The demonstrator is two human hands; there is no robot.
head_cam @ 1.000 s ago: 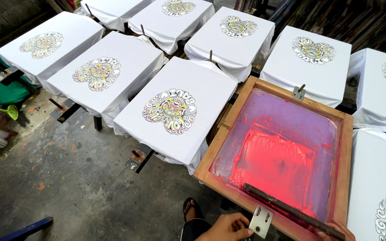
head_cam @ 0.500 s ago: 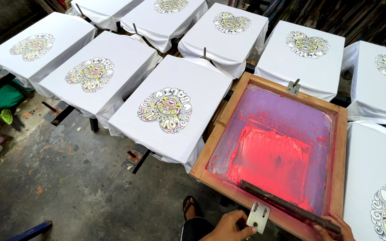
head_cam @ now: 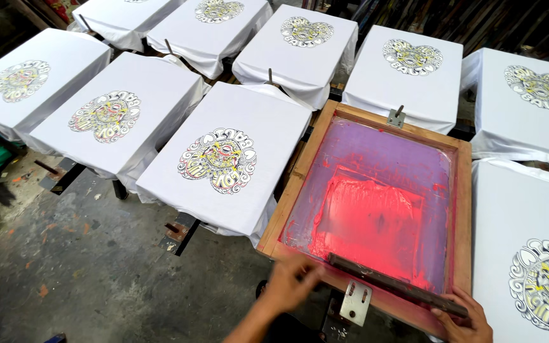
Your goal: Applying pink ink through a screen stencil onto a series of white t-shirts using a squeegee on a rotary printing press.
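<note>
Head view: both hands grip the squeegee (head_cam: 396, 285) (left hand (head_cam: 292, 283), right hand (head_cam: 464, 314)) at the screen frame's (head_cam: 460, 209) near edge.

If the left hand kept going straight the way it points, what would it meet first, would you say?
The left hand points up and right along the wooden frame; it already touches the near rail. Going on, it would likely meet the squeegee first, then the red ink, though depth is hard to judge.

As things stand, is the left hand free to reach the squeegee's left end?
Probably yes: the left hand rests on the frame beside the squeegee, nothing between; the right hand holds the far end.
</note>
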